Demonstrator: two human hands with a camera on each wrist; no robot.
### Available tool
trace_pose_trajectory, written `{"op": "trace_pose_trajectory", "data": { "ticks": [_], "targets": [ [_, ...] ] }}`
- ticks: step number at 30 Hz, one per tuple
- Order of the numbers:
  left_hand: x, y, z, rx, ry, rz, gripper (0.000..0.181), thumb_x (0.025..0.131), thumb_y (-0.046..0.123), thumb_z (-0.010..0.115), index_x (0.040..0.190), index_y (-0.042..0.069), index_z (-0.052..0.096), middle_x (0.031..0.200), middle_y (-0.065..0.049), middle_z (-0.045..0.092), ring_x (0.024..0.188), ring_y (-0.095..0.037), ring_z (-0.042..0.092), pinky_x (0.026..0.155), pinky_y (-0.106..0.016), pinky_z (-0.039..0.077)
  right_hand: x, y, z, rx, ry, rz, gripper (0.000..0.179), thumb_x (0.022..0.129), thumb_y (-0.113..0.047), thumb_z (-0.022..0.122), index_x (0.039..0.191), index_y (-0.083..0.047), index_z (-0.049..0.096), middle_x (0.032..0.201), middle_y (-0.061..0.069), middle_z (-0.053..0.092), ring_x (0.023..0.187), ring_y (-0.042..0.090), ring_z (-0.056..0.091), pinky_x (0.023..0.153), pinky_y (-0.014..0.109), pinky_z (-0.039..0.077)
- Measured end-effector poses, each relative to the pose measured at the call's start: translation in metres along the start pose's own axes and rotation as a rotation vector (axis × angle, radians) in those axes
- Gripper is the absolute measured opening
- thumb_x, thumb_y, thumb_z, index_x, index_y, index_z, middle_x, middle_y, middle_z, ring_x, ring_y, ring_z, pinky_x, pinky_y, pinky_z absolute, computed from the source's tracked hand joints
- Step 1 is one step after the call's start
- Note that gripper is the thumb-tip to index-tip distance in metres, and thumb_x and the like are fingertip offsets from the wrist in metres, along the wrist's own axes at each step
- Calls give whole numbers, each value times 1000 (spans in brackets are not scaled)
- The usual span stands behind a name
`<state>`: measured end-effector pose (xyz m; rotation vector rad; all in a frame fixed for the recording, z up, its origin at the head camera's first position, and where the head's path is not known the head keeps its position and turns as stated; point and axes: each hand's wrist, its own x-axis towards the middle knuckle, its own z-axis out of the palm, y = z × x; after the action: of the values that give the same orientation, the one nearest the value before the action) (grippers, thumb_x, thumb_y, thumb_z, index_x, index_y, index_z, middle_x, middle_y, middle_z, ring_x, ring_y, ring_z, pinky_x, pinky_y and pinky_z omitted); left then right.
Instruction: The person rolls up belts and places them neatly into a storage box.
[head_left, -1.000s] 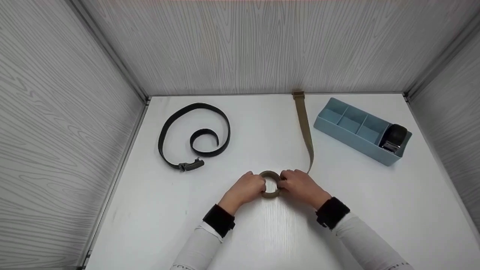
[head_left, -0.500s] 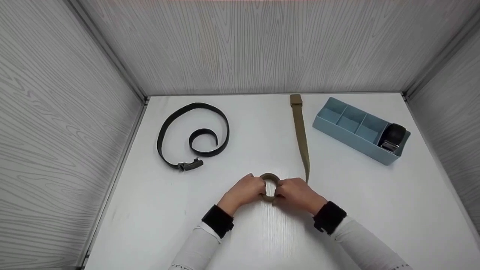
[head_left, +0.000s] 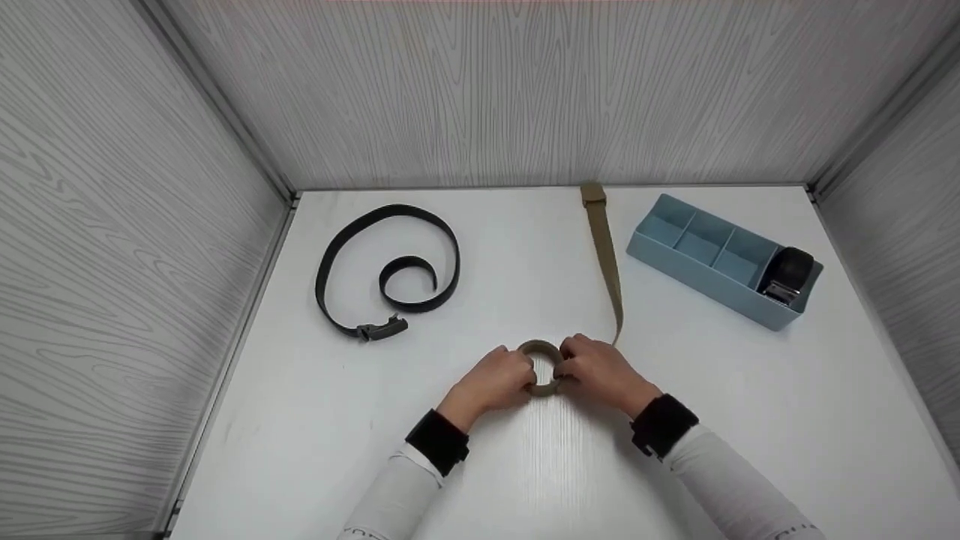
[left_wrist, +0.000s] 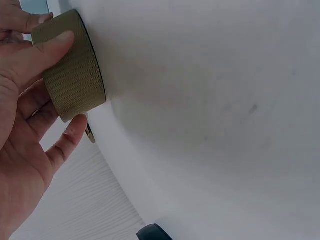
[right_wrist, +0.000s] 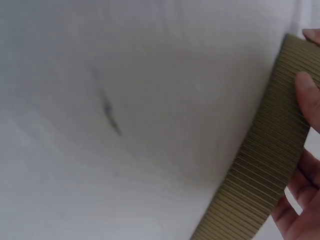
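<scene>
A tan webbing belt (head_left: 604, 247) runs from its buckle (head_left: 593, 194) at the table's back edge toward me, its near part wound into an upright-walled ring. On the ring's left side my left hand (head_left: 499, 379) grips the webbing; in the left wrist view its thumb (left_wrist: 57, 47) presses the outside of the coil (left_wrist: 77, 75). My right hand (head_left: 600, 371) holds the ring's right side, where the strap meets it. Ribbed webbing (right_wrist: 255, 155) fills the right of the right wrist view, with the right thumb (right_wrist: 307, 97) over it. The fingers inside the ring are mostly hidden from above.
A black belt (head_left: 324, 270) lies in a loose spiral at the left, its buckle (head_left: 382, 328) nearest me. At the back right stands a blue divided tray (head_left: 701, 279) with a black rolled item (head_left: 789, 271) in its end compartment. Wood-patterned panels enclose the table.
My right hand dipped toward me along the ring, then went back up and slightly right. The strap and its buckle slid toward me, then a little away again. My left hand barely moved.
</scene>
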<state>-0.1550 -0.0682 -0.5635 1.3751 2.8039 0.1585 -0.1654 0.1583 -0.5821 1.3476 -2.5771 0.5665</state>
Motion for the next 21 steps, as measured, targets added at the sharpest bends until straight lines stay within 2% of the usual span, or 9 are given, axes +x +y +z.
{"op": "trace_pose_trajectory", "data": {
  "ticks": [3,6,12,17,21],
  "targets": [
    [0,1,-1,25,0,19,9,79,18,77,71,20,73,72,8,63,63,-10,54,61,-29,40,1,0,3,-28,29,-34,9,76,-22,79,85,-19,77,86,4,57,76,20,53,61,32,45],
    [-1,-1,-3,36,-6,42,11,80,16,76,70,21,73,71,9,63,61,-9,52,61,-28,39,1,1,0,3,9,-50,13,75,-19,80,88,-18,78,89,5,59,76,20,55,62,33,46],
    [-3,-7,-6,-47,-25,32,11,76,11,78,69,19,74,68,9,61,57,-8,45,63,-28,40,2,4,-9,72,-69,24,21,76,-10,81,96,-18,78,97,6,62,77,19,59,66,34,50],
    [-3,-7,-5,-76,-34,28,8,73,17,81,69,20,74,70,9,62,60,-8,50,66,-29,41,4,2,-9,50,-79,22,13,75,-14,82,87,-16,78,99,8,62,76,20,61,65,33,51],
    [-2,-8,-3,-79,-41,15,9,70,24,84,71,22,76,70,11,64,61,-7,53,68,-28,41,4,1,-8,50,-75,16,13,73,-15,84,84,-17,77,107,9,61,77,20,63,65,33,52]
  ]
}}
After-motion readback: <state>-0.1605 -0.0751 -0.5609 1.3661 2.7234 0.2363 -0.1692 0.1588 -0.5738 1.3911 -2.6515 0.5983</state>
